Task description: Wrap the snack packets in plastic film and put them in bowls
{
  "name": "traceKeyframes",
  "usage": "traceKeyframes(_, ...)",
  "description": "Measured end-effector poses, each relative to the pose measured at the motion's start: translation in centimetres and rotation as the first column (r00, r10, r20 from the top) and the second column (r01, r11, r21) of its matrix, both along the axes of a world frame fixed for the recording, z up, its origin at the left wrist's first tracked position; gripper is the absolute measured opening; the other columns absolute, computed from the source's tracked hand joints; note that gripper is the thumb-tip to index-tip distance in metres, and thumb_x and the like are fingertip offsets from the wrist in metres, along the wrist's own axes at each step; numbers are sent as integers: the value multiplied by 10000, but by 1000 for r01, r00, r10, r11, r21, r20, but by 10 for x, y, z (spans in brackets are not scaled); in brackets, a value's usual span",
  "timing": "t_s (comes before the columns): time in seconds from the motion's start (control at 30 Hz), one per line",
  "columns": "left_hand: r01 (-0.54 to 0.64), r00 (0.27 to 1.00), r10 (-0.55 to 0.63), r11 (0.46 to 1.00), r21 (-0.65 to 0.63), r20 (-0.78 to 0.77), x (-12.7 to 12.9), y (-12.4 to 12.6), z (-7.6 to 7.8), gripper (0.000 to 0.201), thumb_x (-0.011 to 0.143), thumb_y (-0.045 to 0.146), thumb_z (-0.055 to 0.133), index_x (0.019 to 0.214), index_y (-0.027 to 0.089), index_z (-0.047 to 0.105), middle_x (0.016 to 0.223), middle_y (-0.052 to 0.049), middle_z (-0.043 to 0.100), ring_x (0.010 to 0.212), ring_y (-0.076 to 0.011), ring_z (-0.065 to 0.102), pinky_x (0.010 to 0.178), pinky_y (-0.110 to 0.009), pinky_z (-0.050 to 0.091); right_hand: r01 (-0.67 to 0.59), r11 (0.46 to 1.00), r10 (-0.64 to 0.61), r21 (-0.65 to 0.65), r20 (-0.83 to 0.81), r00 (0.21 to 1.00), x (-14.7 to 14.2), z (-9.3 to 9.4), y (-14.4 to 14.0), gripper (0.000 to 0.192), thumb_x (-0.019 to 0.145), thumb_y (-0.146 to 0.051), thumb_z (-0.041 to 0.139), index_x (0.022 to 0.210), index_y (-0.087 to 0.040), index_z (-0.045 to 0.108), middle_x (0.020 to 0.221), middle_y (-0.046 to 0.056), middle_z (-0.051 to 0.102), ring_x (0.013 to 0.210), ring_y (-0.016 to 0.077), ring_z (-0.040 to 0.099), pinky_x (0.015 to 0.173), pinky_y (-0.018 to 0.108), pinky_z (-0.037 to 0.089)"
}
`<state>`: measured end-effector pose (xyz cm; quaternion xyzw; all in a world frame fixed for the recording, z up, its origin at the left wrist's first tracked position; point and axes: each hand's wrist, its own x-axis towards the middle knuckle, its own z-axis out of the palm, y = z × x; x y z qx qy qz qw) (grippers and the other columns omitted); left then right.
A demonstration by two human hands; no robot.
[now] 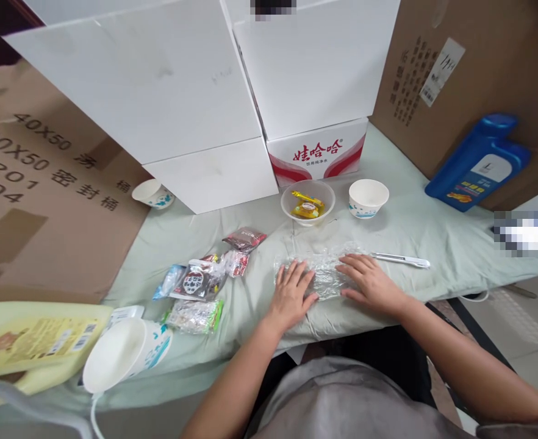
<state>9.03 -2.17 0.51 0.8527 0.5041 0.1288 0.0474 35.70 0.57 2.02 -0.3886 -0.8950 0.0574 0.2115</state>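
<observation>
White boxes [159, 103]: two large cartons are standing at twelve o'clock behind everything, the right one [317, 155] carrying red printed characters on its front.
Brown cartons: flattened cardboard [35, 183] is leaning at nine o'clock, another panel [474, 67] at two o'clock.
Table cover [433, 238]: a pale green cloth is lying across the whole work surface.
Blue bottle [479, 161]: it is lying tilted against the cardboard at two o'clock, well apart from both hands.
Yellow jug [31, 344]: it is lying on its side at eight o'clock, with a tipped paper cup [127, 353] just beside it.
Plastic film [324, 274]: a crumpled clear sheet is lying flat on the cloth at the centre, its long axis running nine to three o'clock, between the two hands and partly under them.
Snack packets [200, 280]: a loose cluster of wrapped sweets is lying at nine o'clock of the film, near the left hand.
Left hand [291, 296]: it is pressing palm down on the film's nine o'clock end, fingers spread and flat, gripping nothing.
Right hand [369, 283]: it is resting flat on the three o'clock end, fingers extended toward the centre, likewise closing on nothing; both hands are equally near the film.
Clear bowl [308, 201]: it is standing at twelve o'clock of the film, holding yellow wrapped sweets.
Paper bowl [368, 198]: it is standing just beside the clear bowl at its three o'clock.
White knife [401, 260]: a slim cutter is lying at one o'clock of the right hand, near its fingertips but apart.
</observation>
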Motion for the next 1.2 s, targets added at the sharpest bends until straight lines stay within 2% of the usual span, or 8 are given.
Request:
traceKeyframes(0.17,0,999,2,999,-44,47,-43,-19,7,631,759,430,720,1317,197,538,1422,-137,501,1381,-356,367,1108,-580,346,-8,993,11,-121,19,1000,31,-16,-14,498,855,-449,635,1280,-192,588,1389,135,540,1338,327,428,1064,541,403)
traceKeyframes(0.33,85,982,-85,996,10,171,-71,-32,10,193,845,222,615,1030,216,671,1253,-90,639,1314,-289,480,1060,-501,442,20,996,-28,-81,-94,995,51,-17,-21,249,890,-301,597,1118,-237,676,1241,89,648,1254,281,525,1020,500,464)
traceKeyframes(0.43,122,959,-120,992,8,258,-67,-33,13,175,883,131,506,911,213,659,1154,-61,688,1280,-246,518,1034,-444,463,-5,997,-5,-75,-133,991,47,-13,-22,190,910,-237,548,1044,-239,683,1156,77,681,1207,258,556,994,477,478)
traceKeyframes(0.7,-176,882,266,952,-252,390,-57,-20,22,152,947,292,433,982,215,560,814,-7,694,760,-158,677,705,-291,531,144,954,-200,-263,-199,959,35,-5,-16,287,956,-269,394,1067,-207,651,993,78,711,921,207,673,820,363,544)
traceKeyframes(0.83,54,966,3,975,-214,257,-50,-16,28,235,742,321,709,941,226,625,1039,-47,680,990,-224,624,875,-372,513,235,928,-296,-290,-192,935,31,-5,-12,301,942,-303,394,1051,-209,659,981,72,719,906,213,680,822,360,539)
traceKeyframes(0.93,97,965,-51,981,-168,255,-51,-18,30,36,814,206,588,827,219,619,1025,-55,674,1035,-219,597,915,-385,489,218,933,-279,-286,-193,941,33,-5,-13,282,931,-332,431,1023,-210,669,962,66,723,892,212,680,805,353,537)
traceKeyframes(1.07,-77,934,156,966,-247,322,-58,-19,29,155,915,241,428,886,221,578,861,-23,681,844,-178,646,770,-312,502,256,902,-342,-347,-216,914,37,-8,-15,268,917,-361,461,999,-217,671,947,58,730,847,207,686,765,332,535)
traceKeyframes(1.2,-316,899,390,892,-324,198,-54,-5,25,171,934,320,422,956,229,566,761,3,687,681,-171,652,631,-269,455,399,841,-483,-365,-173,858,30,-13,-9,262,927,-340,439,1018,-214,650,958,55,735,844,220,689,755,335,523)
